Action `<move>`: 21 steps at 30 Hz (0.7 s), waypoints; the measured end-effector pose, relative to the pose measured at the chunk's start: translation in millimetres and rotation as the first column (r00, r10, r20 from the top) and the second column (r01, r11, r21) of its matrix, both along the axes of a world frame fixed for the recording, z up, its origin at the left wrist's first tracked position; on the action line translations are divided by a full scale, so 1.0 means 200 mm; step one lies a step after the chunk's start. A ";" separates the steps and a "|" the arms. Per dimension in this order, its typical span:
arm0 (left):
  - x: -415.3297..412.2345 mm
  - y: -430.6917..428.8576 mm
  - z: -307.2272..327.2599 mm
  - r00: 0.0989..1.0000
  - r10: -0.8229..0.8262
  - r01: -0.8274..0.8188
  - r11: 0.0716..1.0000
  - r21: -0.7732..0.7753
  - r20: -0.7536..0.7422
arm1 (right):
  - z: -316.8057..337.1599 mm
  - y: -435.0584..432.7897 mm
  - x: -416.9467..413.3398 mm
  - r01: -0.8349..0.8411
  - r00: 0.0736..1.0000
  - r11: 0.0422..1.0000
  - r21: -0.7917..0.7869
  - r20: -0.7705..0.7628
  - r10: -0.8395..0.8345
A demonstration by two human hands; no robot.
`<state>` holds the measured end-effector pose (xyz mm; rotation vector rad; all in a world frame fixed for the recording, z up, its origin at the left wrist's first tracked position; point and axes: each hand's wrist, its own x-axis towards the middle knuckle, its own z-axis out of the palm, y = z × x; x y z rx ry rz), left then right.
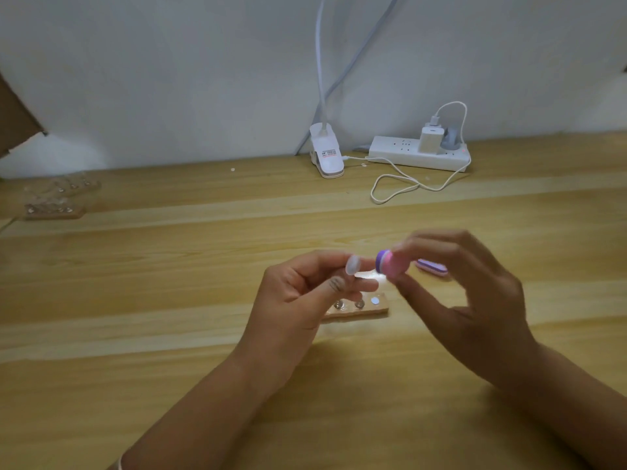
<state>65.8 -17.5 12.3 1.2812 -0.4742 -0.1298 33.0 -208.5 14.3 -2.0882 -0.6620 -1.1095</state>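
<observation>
My left hand (pixel 305 293) pinches a pale, translucent false nail (pixel 353 264) between thumb and fingers, held above the table. My right hand (pixel 464 296) grips a small pink and purple buffing block (pixel 388 264) with its purple end facing the nail, a short gap between them. Below both hands a small wooden strip (pixel 366 308) lies on the table, carrying two metal studs and a white dot; my left hand hides its left part.
A second pink and purple block (pixel 432 267) lies on the wooden table (pixel 169 300) behind my right hand. At the back stand a white clip lamp base (pixel 327 152) and a power strip (pixel 419 152) with a looping cable. More wooden strips (pixel 54 201) lie far left.
</observation>
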 end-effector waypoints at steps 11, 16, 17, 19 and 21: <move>-0.03 0.00 0.02 0.993 0.050 -0.065 0.989 0.134 0.109 | -0.01 0.03 0.00 -0.069 0.996 0.994 -0.079 0.047 0.073; -0.03 0.00 0.02 0.998 0.033 -0.040 0.992 0.121 0.055 | 0.00 -0.02 0.01 0.007 1.000 0.998 -0.070 0.029 -0.005; -0.03 0.00 0.02 0.999 0.020 -0.023 0.994 0.110 0.030 | 0.00 -0.03 0.01 0.014 1.000 0.999 -0.047 0.026 -0.013; -0.04 0.00 0.02 1.000 -0.018 0.018 0.996 0.090 0.004 | 0.00 0.00 0.00 -0.046 0.997 0.997 -0.060 0.056 0.049; -0.04 0.00 0.02 0.999 -0.038 0.037 0.994 0.107 0.013 | -0.01 0.02 -0.01 -0.108 0.991 0.986 -0.128 0.065 0.117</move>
